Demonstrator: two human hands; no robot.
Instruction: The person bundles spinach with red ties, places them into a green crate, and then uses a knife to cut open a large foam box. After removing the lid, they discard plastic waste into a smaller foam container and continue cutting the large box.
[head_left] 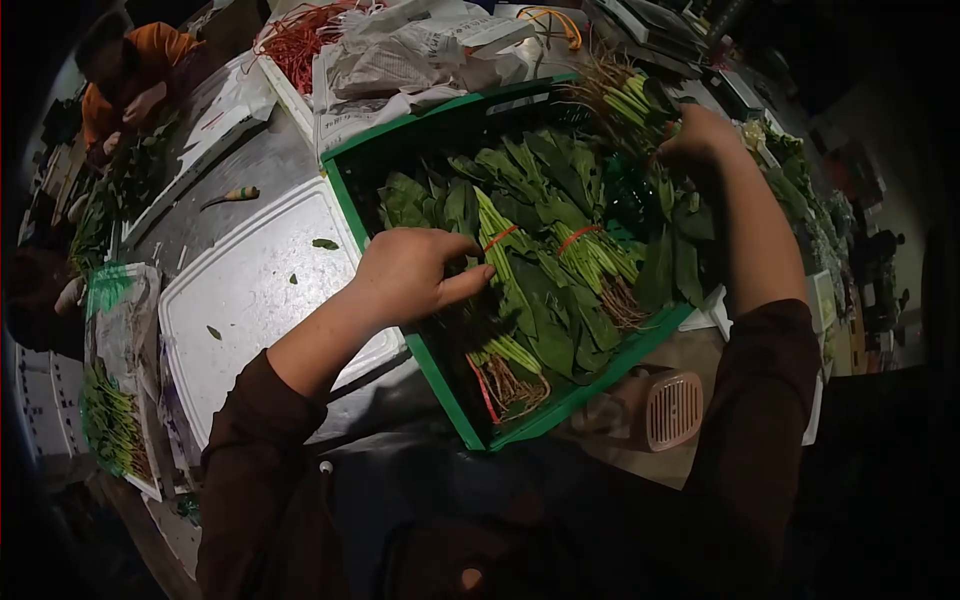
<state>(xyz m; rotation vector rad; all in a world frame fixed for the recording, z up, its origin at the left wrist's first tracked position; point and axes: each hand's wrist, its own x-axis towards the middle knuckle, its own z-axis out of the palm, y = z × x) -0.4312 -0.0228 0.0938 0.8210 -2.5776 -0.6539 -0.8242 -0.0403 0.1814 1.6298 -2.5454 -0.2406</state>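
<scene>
A green crate (430, 362) holds several bundles of leafy greens (560, 215) with pale stems and brown roots, some tied with red bands. My left hand (420, 272) is over the crate's left part beside a tied bundle (500, 240), thumb and fingers apart with nothing between them. At the crate's back right corner, my right hand (700, 135) is closed on a bunch of greens (630, 100), its roots pointing up and left and its leaves hanging down into the crate.
Left of the crate lies a white lid (270, 290) with leaf scraps; a knife (235, 195) rests behind it. Newspaper (400, 75) and red ties (300, 40) are at the back. A person in orange (150, 60) handles greens at upper left. A pinkish plastic basket (672, 410) stands by the crate's front.
</scene>
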